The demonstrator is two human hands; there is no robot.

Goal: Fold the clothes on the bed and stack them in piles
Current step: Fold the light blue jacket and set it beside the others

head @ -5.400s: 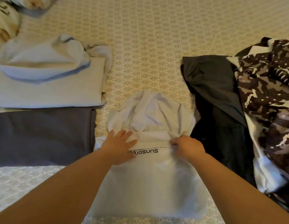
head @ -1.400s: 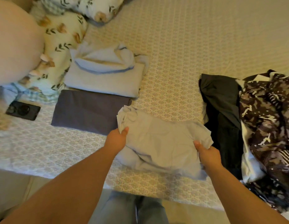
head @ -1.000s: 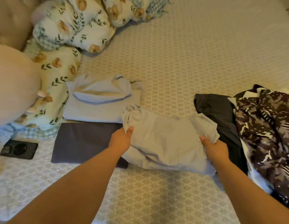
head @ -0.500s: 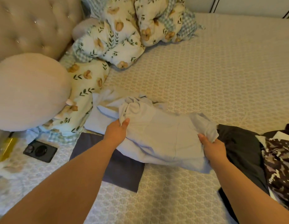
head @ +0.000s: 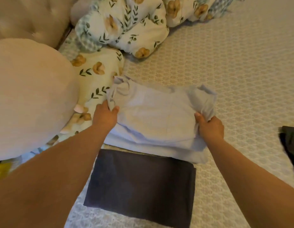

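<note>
A folded pale blue garment [head: 157,114] lies on top of another folded pale garment [head: 152,150], whose lower edge shows beneath it. My left hand [head: 105,116] grips its left edge, thumb on top. My right hand [head: 209,127] grips its bunched right corner. A folded dark grey garment [head: 141,185] lies flat on the bed [head: 233,71] just in front of this pile. At the right edge a bit of dark unfolded clothing [head: 290,142] shows.
A round beige cushion [head: 29,97] sits at the left, with floral pillows [head: 126,25] behind and beside the pile. A tufted headboard [head: 28,17] is at the top left. The patterned sheet stretches to the right.
Both hands carried the folded pale blue garment leftwards and away from me, over the dark grey one and onto the folded pale garment. The view swung left, so the unfolded heap is nearly out of frame.
</note>
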